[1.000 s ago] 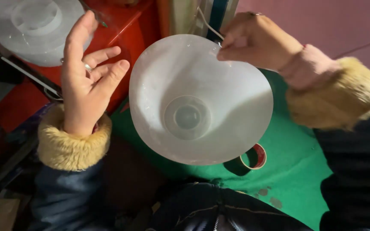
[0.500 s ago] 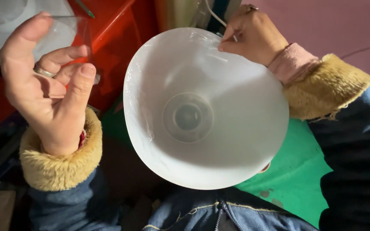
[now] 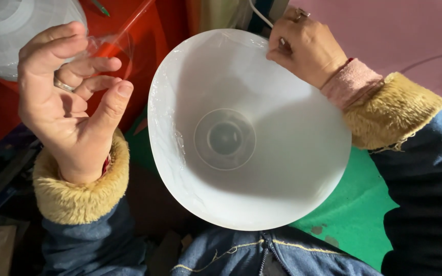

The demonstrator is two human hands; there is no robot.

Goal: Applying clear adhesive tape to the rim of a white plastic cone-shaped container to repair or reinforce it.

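A white translucent bowl-shaped plastic shade [image 3: 282, 168] fills the middle of the head view, its open side facing me and a round hub at its bottom. My right hand [image 3: 308, 48] pinches its far rim, ring on one finger. My left hand [image 3: 70, 102] is raised to the left of the shade, apart from it, fingers curled. A thin piece of clear film [image 3: 109, 45] trails from its fingertips. Wrinkled film also clings along the shade's left rim.
A second white shade [image 3: 6, 36] lies at the top left on a red surface [image 3: 149, 30]. A green mat [image 3: 356, 217] shows under the shade at lower right, a pink surface [image 3: 395, 30] beyond. A white cord [image 3: 259, 13] runs behind the rim.
My left hand has drawn away from the shade's rim to the left, with clear film now at its fingertips. The shade has come closer and tilted more open toward me.
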